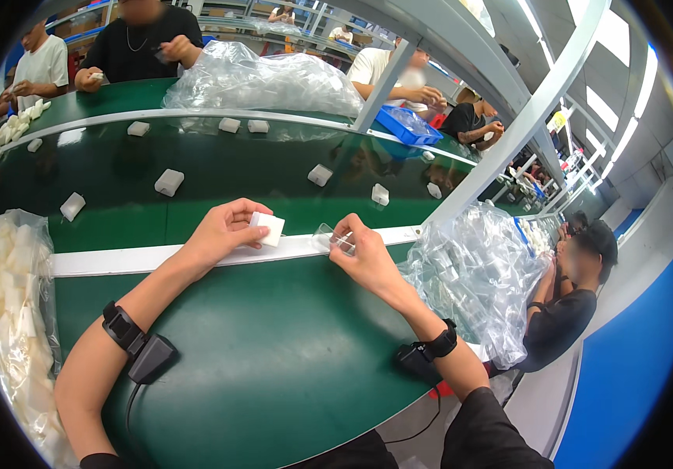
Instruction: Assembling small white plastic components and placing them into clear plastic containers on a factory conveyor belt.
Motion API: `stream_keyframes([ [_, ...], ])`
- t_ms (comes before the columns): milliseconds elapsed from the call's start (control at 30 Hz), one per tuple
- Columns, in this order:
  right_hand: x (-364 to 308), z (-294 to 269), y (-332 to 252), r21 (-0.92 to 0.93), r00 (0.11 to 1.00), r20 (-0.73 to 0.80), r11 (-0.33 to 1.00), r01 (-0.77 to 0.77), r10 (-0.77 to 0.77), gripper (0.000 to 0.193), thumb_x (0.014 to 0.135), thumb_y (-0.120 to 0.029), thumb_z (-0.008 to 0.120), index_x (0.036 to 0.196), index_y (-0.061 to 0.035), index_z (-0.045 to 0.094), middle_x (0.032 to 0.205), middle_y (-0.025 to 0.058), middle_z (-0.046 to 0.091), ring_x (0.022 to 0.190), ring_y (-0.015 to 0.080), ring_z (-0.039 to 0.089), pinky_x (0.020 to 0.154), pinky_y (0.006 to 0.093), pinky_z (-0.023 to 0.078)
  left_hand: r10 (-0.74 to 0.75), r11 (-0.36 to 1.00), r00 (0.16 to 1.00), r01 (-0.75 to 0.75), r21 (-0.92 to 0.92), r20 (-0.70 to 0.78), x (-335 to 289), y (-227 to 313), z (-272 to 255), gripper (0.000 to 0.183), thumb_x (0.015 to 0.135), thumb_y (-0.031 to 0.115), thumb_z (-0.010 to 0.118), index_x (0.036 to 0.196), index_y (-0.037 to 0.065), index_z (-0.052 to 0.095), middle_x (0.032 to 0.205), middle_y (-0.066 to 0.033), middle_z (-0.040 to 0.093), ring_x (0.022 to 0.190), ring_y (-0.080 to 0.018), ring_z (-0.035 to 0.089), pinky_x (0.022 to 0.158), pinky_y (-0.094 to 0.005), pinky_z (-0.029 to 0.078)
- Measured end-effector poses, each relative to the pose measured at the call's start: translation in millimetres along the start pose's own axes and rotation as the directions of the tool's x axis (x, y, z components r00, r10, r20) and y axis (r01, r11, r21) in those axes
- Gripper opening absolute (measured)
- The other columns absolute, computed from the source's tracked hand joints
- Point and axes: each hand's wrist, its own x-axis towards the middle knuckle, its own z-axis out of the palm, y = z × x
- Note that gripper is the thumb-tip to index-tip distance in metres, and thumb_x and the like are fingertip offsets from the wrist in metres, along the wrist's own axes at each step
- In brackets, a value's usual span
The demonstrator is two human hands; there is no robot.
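My left hand (pixel 229 232) is closed on a small white square block (pixel 268 229), thumb on its near face, above the white rail. To its right, my right hand (pixel 362 254) pinches a clear plastic cover (pixel 324 237) by its edge. The cover and the block are apart, with a short gap between them. Both hands hover over the white rail (pixel 148 256) that separates the green worktop (pixel 274 336) from the belt. A black strapped device sits on each of my wrists.
Several white blocks (pixel 170 182) lie spaced along the dark green belt (pixel 227 164). A bag of white pieces (pixel 16 305) stands at left, a bag of clear parts (pixel 469 273) at right. A slanted metal post (pixel 508 125) rises beyond my right hand. Other people work across the belt and at right.
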Motion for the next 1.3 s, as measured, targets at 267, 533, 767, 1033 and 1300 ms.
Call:
stream_keyframes([
  [267,-33.5,-29.7,3.8,-0.178,0.982,-0.181,0.984,0.030,-0.062,0.029,0.079,-0.007,0.066,0.107,-0.0023,0.058,0.097,0.0147,0.062,0.076,0.0272,0.067,0.071,0.0364,0.053,0.020,1.000,0.999,-0.020,0.014,0.026,2.5,-2.3,1.2,0.031,0.091,0.013,0.070,0.119,0.003,0.060,0.108,-0.0053,0.067,0.095,-0.0092,0.063,0.079,-0.0237,0.051],
  [533,-123.7,-131.7,67.5,-0.413,0.886,-0.462,0.874,-0.256,0.042,0.024,0.085,-0.010,0.071,0.105,-0.0006,0.061,0.096,0.0115,0.061,0.070,0.0230,0.059,0.066,0.0354,0.048,0.003,0.998,1.000,-0.002,0.071,-0.020,-1.3,1.0,-1.3,0.033,0.091,0.017,0.069,0.120,0.005,0.059,0.105,-0.0028,0.065,0.094,-0.0078,0.061,0.079,-0.0225,0.049],
  [767,-156.0,-194.4,107.0,-0.589,0.829,-0.555,0.670,-0.451,0.070,0.029,0.083,-0.022,0.076,0.106,-0.0069,0.068,0.086,0.0119,0.064,0.076,0.0321,0.066,0.066,0.0411,0.049,0.012,0.997,1.000,-0.012,0.073,-0.007,-0.1,6.3,9.3,0.030,0.091,0.017,0.068,0.117,0.004,0.061,0.102,-0.0034,0.066,0.094,-0.0085,0.061,0.079,-0.0241,0.049],
  [1033,-153.3,-182.2,81.3,-0.702,0.818,-0.570,0.471,-0.534,0.077,0.043,0.086,-0.027,0.075,0.119,-0.0048,0.059,0.097,0.0134,0.062,0.081,0.0356,0.068,0.070,0.0423,0.052,-0.001,0.996,1.000,0.004,0.087,-0.027,5.8,4.0,7.6,0.031,0.090,0.017,0.068,0.118,0.004,0.061,0.102,-0.0033,0.066,0.092,-0.0084,0.062,0.079,-0.0236,0.050],
  [1300,-44.6,-40.3,-9.8,0.447,0.995,-0.019,0.891,-0.078,0.096,0.037,0.091,-0.014,0.069,0.123,-0.0030,0.051,0.108,0.0087,0.057,0.083,0.0168,0.067,0.059,0.0282,0.053,0.011,0.998,0.997,-0.006,0.063,-0.078,1.4,-5.2,-4.8,0.034,0.090,0.018,0.072,0.118,0.001,0.064,0.107,-0.0052,0.068,0.096,-0.0115,0.065,0.083,-0.0257,0.051],
])
